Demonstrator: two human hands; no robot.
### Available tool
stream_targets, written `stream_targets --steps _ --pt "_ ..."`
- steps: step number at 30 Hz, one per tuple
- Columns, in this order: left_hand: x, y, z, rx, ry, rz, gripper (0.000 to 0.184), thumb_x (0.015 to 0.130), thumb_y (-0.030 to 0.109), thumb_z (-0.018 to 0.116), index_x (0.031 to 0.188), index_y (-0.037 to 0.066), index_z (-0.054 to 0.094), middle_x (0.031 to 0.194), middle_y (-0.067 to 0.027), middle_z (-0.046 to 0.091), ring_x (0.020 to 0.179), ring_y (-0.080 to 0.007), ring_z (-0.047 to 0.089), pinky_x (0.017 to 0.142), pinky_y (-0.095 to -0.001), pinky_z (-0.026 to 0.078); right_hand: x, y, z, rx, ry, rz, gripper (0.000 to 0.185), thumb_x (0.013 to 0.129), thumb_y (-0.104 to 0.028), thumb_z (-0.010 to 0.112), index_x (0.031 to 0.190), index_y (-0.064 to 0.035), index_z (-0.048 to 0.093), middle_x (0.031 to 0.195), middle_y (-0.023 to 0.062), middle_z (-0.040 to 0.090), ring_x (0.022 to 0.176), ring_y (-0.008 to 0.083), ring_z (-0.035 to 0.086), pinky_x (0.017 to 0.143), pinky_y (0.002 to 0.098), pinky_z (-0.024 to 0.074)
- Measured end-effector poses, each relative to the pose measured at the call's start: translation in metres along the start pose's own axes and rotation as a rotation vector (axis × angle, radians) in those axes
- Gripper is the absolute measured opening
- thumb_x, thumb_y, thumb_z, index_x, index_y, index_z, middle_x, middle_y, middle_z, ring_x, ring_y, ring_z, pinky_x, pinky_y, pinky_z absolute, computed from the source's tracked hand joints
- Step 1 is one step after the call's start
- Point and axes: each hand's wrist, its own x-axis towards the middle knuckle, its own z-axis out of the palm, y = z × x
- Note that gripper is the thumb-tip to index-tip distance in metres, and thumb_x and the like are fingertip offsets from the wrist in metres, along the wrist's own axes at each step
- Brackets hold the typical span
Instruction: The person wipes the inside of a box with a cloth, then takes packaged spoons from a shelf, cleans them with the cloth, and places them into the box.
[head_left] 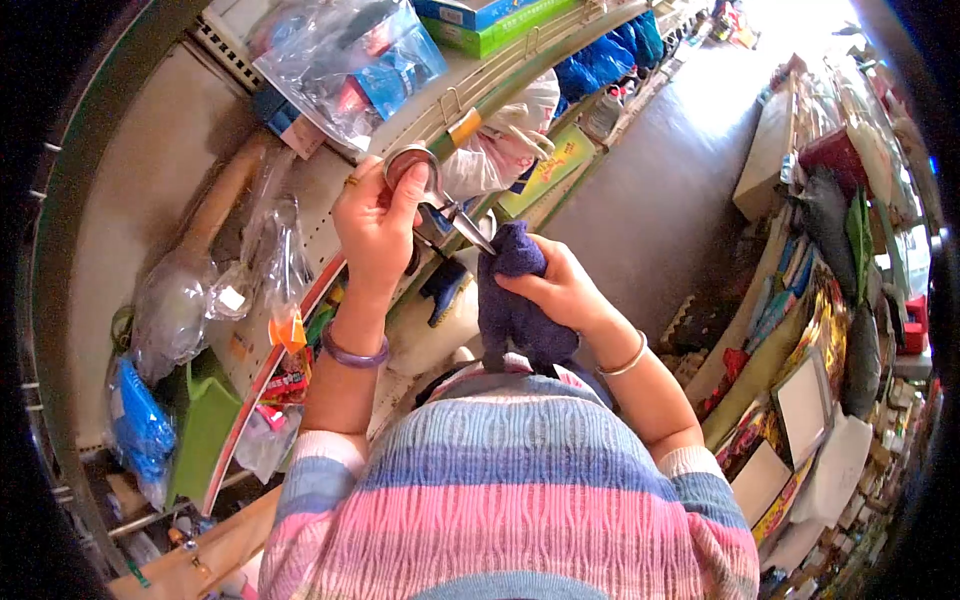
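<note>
My left hand (378,215) is closed on the round metal end of a shiny metal tool (467,226), which looks like scissors or a ladle. The tool's narrow end slants down to the right and touches the top of a dark purple cloth (520,305). Bunched folds of this cloth are pinched between the thumb and fingers of my right hand (560,285), and the rest hangs down in front of my chest. The exact shape of the tool is partly hidden by my left fingers.
Shelves with a clear plastic bag (340,70), a green box (490,35) and a white bag (490,150) run along the left. A grey floor (640,200) lies ahead. Stacked goods and a white board (803,408) stand at the right.
</note>
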Motion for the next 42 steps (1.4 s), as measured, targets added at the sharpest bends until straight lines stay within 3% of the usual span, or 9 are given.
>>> stream_targets --steps 10,14,16,24,29,31,32,35,42 --pt "-0.053 -0.024 0.008 -0.491 -0.365 -0.605 0.016 0.085 0.011 0.060 0.097 0.000 0.061 0.066 0.0008 0.053 0.052 -0.0039 0.043 0.046 -0.0175 0.032 -0.031 0.035 0.026 -0.255 0.340 -0.138 0.019 0.077 -0.008 0.066 0.092 -0.0008 0.057 0.080 0.0016 0.059 0.076 0.0084 0.052 0.072 0.0275 0.0458" --pt "-0.064 -0.033 0.020 -0.554 -0.424 -0.627 0.014 0.086 0.009 0.059 0.098 0.000 0.061 0.071 -0.0001 0.056 0.057 -0.0053 0.048 0.047 -0.0172 0.034 -0.056 0.045 0.039 -0.321 0.472 -0.182 0.019 0.075 -0.008 0.064 0.090 0.0010 0.055 0.074 0.0069 0.059 0.071 0.0089 0.052 0.067 0.0285 0.0470" --pt "-0.070 -0.025 0.026 -0.520 -0.437 -0.597 0.013 0.086 0.007 0.058 0.097 0.000 0.061 0.073 -0.0009 0.058 0.060 -0.0066 0.052 0.049 -0.0179 0.038 -0.066 0.047 0.041 -0.263 0.559 -0.209 0.020 0.068 -0.009 0.065 0.083 -0.0007 0.054 0.071 0.0173 0.057 0.066 0.0243 0.055 0.066 0.0368 0.0449" --pt "-0.056 -0.014 0.091 -0.605 -0.443 -0.439 0.012 0.087 0.010 0.056 0.095 0.002 0.061 0.076 -0.0007 0.059 0.056 -0.0042 0.050 0.045 -0.0176 0.036 -0.180 0.081 -0.001 -0.297 0.812 -0.132 0.020 0.067 -0.014 0.062 0.079 0.0005 0.055 0.073 0.0194 0.059 0.068 0.0297 0.059 0.064 0.0377 0.0452" --pt "-0.133 0.075 0.211 -0.132 -1.006 -0.262 0.011 0.084 0.009 0.061 0.091 0.001 0.062 0.069 0.0010 0.058 0.055 -0.0045 0.049 0.048 -0.0170 0.035 -0.281 0.098 -0.021 -0.276 0.952 -0.074 0.021 0.067 -0.015 0.063 0.079 0.0002 0.055 0.074 0.0211 0.059 0.069 0.0342 0.059 0.063 0.0390 0.0453" --pt "-0.173 0.094 0.265 0.042 -1.251 0.082 0.014 0.080 0.009 0.063 0.090 -0.001 0.063 0.071 -0.0043 0.060 0.058 -0.0101 0.054 0.052 -0.0233 0.043 -0.311 0.106 -0.027 -0.293 1.002 -0.059 0.021 0.067 -0.013 0.063 0.082 -0.0004 0.055 0.075 0.0204 0.058 0.069 0.0338 0.058 0.063 0.0380 0.0447" --pt "-0.195 0.105 0.296 0.045 -1.253 0.567 0.019 0.077 0.005 0.065 0.093 -0.003 0.059 0.072 -0.0067 0.058 0.058 -0.0120 0.054 0.052 -0.0260 0.043 -0.324 0.111 -0.031 -0.280 1.041 -0.072 0.022 0.066 -0.015 0.063 0.080 -0.0007 0.055 0.075 0.0220 0.058 0.070 0.0373 0.058 0.063 0.0400 0.0449" --pt "-0.270 0.159 0.369 0.066 -1.376 1.078 0.022 0.076 0.010 0.062 0.097 0.009 0.060 0.078 -0.0070 0.057 0.071 -0.0279 0.059 0.061 -0.0353 0.048 -0.371 0.109 -0.039 -0.175 1.130 -0.072 0.023 0.066 -0.015 0.063 0.080 -0.0004 0.053 0.075 0.0231 0.058 0.073 0.0405 0.057 0.063 0.0417 0.0449" --pt "-0.452 0.206 0.490 0.013 -1.754 1.626 0.019 0.075 0.009 0.052 0.092 0.008 0.059 0.090 -0.0095 0.059 0.089 -0.0276 0.060 0.072 -0.0374 0.050 -0.447 0.117 -0.039 -0.210 1.384 0.050 0.028 0.067 -0.017 0.064 0.081 0.0018 0.049 0.076 0.0258 0.057 0.079 0.0433 0.056 0.065 0.0455 0.0449"
